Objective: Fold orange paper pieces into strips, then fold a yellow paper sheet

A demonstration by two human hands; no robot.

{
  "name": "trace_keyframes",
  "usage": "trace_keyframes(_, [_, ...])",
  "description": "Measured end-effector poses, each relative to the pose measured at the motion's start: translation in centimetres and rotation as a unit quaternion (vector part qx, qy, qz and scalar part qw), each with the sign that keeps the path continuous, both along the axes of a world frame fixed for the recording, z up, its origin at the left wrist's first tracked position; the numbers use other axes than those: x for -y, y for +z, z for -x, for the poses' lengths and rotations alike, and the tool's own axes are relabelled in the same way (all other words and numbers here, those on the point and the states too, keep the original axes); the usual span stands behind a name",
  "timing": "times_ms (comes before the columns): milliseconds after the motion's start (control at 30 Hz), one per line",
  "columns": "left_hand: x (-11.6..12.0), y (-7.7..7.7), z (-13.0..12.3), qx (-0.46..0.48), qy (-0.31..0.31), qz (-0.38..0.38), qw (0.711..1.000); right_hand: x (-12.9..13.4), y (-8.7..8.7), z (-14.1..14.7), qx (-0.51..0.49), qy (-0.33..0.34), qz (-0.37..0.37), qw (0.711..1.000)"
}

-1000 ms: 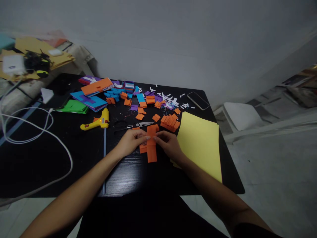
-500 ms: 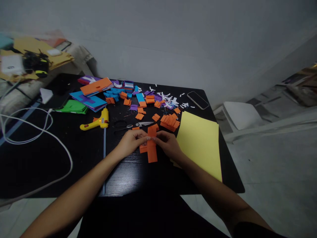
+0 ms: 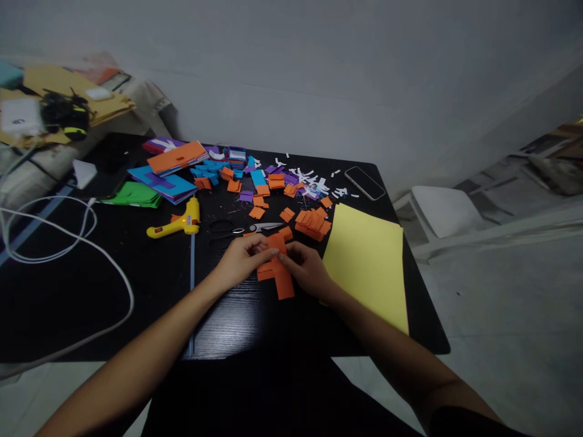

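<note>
The black counter [image 3: 159, 267] is carrying the whole spread, with much of the loose paper lying toward the wall, perhaps to give the hands working room. The yellow sheets [image 3: 368, 255] are lying flat beside the right forearm, seemingly being set apart from the orange pieces. The left hand [image 3: 243, 258] and right hand [image 3: 310, 267] are meeting over the near middle, each grip pinching the orange strip between thumb and fingers, one from either side. The yellow glue gun [image 3: 184, 224] is lying at the left, handle pointing left, probably within easy reach. The scissors [image 3: 266, 227] are resting just beyond the hands, blades pointing right, likely lying close for cutting. The phone [image 3: 364, 183] is lying near the far right corner, well apart from the handling. The orange strip [image 3: 283, 279] is slanting between the hands, its lower end pointing toward the person; the opposed pinches are probably steadying thin paper against twisting. Folded orange pieces [image 3: 312, 224] are sitting bunched beyond the right hand, apparently being grouped together. White clippings [image 3: 314, 181] are lying scattered farther back.
</note>
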State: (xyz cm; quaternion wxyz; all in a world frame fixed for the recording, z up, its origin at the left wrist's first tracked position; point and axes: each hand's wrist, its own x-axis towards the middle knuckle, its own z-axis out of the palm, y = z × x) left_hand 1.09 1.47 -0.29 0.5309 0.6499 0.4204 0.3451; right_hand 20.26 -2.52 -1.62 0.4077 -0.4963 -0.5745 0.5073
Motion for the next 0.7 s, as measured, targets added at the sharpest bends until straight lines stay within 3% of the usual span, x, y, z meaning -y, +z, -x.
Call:
trace_keyframes(300, [0.03,0.17,0.0,0.046,-0.033,0.078,0.995,0.17,-0.12,-0.02,0.025,0.004,-0.024,0.999])
trace_keyframes(700, [0.03,0.41,-0.18,0.076,0.0,0.077,0.994,0.22,0.18,0.03,0.03,-0.006,-0.006,1.0])
